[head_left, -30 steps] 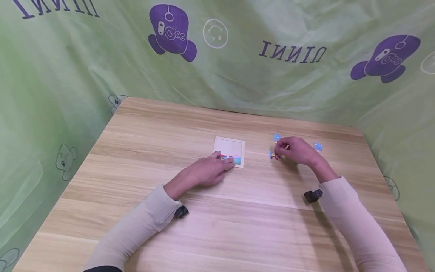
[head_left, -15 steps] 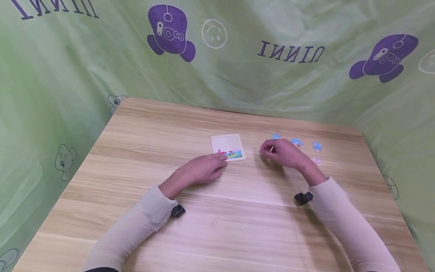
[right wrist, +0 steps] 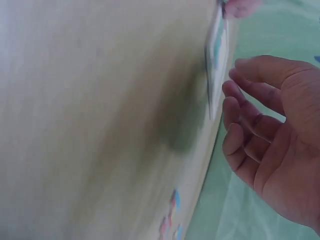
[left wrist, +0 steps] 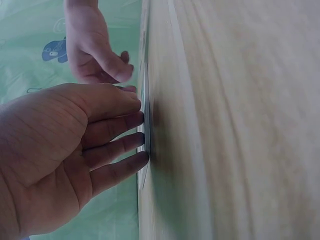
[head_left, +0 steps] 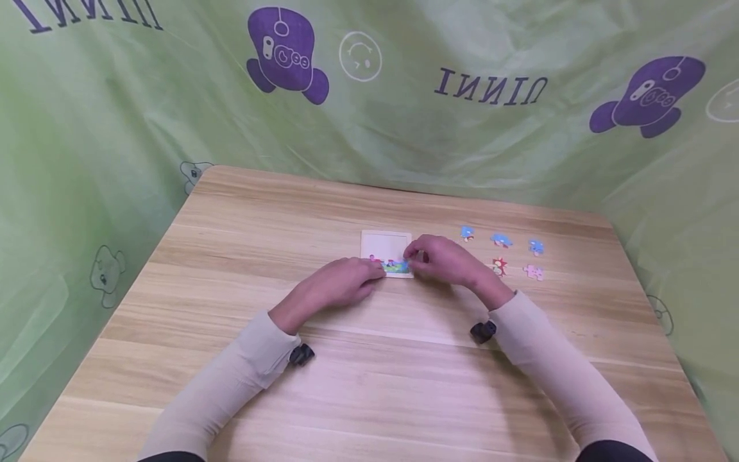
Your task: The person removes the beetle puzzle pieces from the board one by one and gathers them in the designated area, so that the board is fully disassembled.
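A small square puzzle board [head_left: 385,244] lies flat on the wooden table [head_left: 404,385], its near row filled with coloured pieces. My left hand [head_left: 360,277] rests at the board's near left corner. Its straight fingers [left wrist: 120,145] press against the board's edge [left wrist: 145,107]. My right hand [head_left: 424,258] sits at the near right corner, thumb and forefinger pinched together over the coloured row, seemingly on a small puzzle piece that they mostly hide. In the right wrist view its other fingers [right wrist: 250,135] hang loosely curled beside the board [right wrist: 216,55].
Several loose pieces lie to the right of the board: blue ones [head_left: 467,233] [head_left: 501,240] [head_left: 536,247], a red one [head_left: 499,266] and a pink one [head_left: 534,273]. A green printed cloth [head_left: 369,128] hangs round the table's far and side edges.
My right hand left the loose pieces and travelled left to the board's near right corner. The board, skewed before, now lies square. The left hand stayed at its corner.
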`<state>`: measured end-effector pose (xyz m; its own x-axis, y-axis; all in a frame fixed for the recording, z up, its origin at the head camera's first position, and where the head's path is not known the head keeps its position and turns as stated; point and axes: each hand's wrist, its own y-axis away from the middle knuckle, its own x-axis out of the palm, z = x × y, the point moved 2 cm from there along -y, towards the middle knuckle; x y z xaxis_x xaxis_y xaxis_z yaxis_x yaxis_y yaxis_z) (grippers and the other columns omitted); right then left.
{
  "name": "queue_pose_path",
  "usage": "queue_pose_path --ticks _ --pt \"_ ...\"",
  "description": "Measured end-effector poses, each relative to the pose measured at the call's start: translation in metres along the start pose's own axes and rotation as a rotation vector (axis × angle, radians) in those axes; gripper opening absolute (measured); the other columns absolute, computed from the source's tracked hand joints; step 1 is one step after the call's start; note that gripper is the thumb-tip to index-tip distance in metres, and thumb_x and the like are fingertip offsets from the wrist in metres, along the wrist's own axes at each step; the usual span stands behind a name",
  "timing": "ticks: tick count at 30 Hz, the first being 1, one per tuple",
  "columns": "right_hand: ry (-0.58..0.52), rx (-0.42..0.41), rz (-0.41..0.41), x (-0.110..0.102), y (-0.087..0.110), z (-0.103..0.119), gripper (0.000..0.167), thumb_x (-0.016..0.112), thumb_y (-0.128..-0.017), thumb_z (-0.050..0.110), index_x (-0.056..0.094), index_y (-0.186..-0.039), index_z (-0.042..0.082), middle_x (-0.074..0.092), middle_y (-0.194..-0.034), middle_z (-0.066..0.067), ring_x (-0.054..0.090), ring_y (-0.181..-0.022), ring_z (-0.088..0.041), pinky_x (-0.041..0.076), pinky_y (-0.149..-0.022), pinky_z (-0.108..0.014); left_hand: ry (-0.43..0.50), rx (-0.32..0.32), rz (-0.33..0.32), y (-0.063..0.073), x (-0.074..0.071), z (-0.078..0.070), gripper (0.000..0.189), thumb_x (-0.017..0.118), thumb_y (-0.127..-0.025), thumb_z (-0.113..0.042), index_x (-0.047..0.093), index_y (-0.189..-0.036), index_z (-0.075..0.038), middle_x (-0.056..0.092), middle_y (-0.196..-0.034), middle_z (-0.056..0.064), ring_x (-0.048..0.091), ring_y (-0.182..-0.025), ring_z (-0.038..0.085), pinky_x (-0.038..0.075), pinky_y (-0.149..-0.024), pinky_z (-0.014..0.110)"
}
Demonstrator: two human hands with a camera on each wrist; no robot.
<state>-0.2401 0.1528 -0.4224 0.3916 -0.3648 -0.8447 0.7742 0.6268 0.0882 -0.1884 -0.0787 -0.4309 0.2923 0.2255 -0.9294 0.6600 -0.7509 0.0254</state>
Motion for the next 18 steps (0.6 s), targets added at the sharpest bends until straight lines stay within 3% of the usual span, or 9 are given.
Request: queue_pose_path --ticks 10,14,18 --pt "0.051 0.023 0.062 0.012 -0.004 0.011 0.046 0.081 -0.091 0.027 0.068 -0.131 0.008 0.059 -0.1 -0.003 0.055 -0.082 -0.018 0.047 -0.071 -0.034 -0.001 0.011 -0.023 0.003 -0.003 -0.001 0.01 0.062 -0.102 -0.011 0.071 -0.107 -0.01 0.071 -0.115 0.004 0.067 -0.097 0.021 0.054 -0.088 0.039" --pt "0.045 0.032 0.071 0.014 -0.004 0.012 0.044 0.081 -0.091 0.026 0.068 -0.129 0.008 0.058 -0.098 -0.004 0.054 -0.082 -0.019 0.046 -0.07 -0.034 0.001 0.009 -0.02 0.003 -0.002 0.001 0.014 0.061 -0.103 -0.011 0.073 -0.111 -0.01 0.07 -0.126 0.007 0.068 -0.11 0.023 0.053 -0.095 0.04" --pt "0.037 0.031 0.062 0.014 -0.004 0.012 0.043 0.082 -0.09 0.025 0.068 -0.127 0.008 0.059 -0.098 -0.004 0.054 -0.082 -0.019 0.046 -0.072 -0.035 0.002 -0.001 -0.004 0.004 -0.002 0.001 0.021 0.061 -0.103 -0.011 0.073 -0.12 -0.01 0.061 -0.143 0.01 0.056 -0.133 0.025 0.045 -0.108 0.042"
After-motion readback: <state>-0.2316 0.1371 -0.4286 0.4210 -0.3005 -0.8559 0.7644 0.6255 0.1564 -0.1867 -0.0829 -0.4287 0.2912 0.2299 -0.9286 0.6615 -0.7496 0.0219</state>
